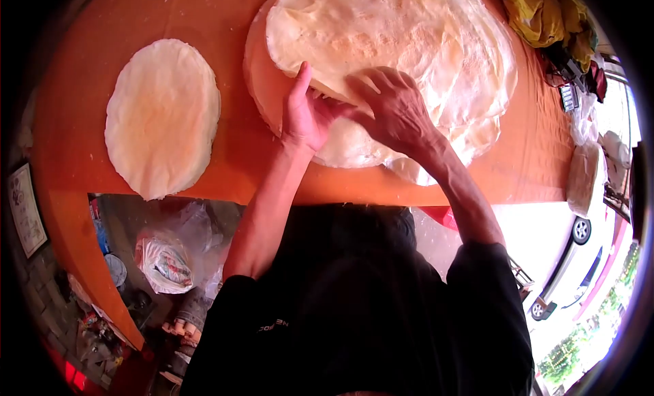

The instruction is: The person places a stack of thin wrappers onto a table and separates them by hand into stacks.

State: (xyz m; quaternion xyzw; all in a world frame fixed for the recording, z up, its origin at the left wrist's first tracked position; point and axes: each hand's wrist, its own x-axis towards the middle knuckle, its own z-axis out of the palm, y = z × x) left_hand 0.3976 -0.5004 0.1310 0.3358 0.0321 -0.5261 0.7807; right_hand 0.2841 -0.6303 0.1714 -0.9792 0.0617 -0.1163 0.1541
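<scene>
Thin, pale round flatbread sheets (381, 35) lie in a broad, uneven pile on the orange tabletop, overlapping with wrinkled edges. My left hand (310, 120) is at the pile's near left edge, palm turned inward and thumb stretched up, apart from the fingers. Its fingertips reach toward the sheet edge and are partly hidden behind my right hand. My right hand (395, 110) rests over the top sheet with its fingers spread and slightly bent, a little blurred. Off to the left, a smaller stack of oval flatbreads (163, 120) lies flat, with neither hand touching it.
The orange table (228, 144) has its near edge close to my body. Yellow cloth or bag material (545, 18) is heaped at the far right corner. A wrapped pale bundle (586, 178) hangs over the right side. Below the table sits a plastic bag (167, 260).
</scene>
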